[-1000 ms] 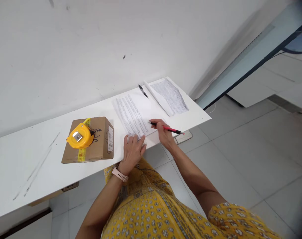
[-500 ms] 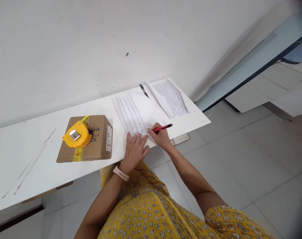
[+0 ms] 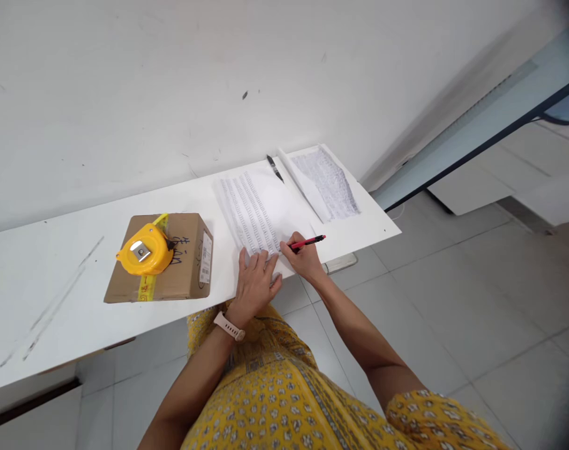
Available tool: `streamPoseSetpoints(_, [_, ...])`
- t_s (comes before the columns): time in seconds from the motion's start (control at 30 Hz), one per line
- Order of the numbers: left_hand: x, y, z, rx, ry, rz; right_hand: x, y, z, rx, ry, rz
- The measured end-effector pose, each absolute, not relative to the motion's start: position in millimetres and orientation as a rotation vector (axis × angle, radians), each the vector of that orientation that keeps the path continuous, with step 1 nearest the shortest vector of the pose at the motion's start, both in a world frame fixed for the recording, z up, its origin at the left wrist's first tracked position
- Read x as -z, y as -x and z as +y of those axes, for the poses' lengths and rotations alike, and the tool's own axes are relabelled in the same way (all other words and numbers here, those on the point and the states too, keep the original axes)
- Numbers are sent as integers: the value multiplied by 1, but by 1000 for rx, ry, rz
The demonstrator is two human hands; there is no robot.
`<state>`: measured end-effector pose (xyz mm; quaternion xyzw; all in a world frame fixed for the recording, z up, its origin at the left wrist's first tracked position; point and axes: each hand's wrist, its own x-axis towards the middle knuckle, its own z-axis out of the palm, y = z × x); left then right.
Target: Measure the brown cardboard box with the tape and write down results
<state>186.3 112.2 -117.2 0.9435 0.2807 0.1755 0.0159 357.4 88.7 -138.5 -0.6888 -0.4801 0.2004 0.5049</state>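
Observation:
My right hand (image 3: 303, 257) is closed around a red and black pen (image 3: 310, 241), its tip end low over the right lower part of a written sheet of paper (image 3: 247, 206). Columns of small handwriting run down the sheet. Fingers spread, my left hand (image 3: 256, 281) rests on the paper's near edge, just left of the pen hand. A pale pink watch band sits on the left wrist. Left of the hands is a brown cardboard box (image 3: 181, 275) with yellow tape, and on its top lies a yellow tape measure (image 3: 146, 250).
A black marker (image 3: 275, 169) lies behind the sheet near the wall. To its right is a second, partly curled sheet covered in writing (image 3: 329, 184). The narrow white table (image 3: 69, 250) runs along the wall, and its right end stops beside a tiled floor (image 3: 406, 300).
The whole view has shifted slightly. Both hands stay in nearly the same place on the paper, and the pen keeps its grip with hardly any movement.

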Motion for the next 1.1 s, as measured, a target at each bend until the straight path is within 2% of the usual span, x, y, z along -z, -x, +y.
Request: streamPoseSetpoints(1.1, [121,-185,112,-573,-2896,861,139,-358,88,-466,1685,-1183])
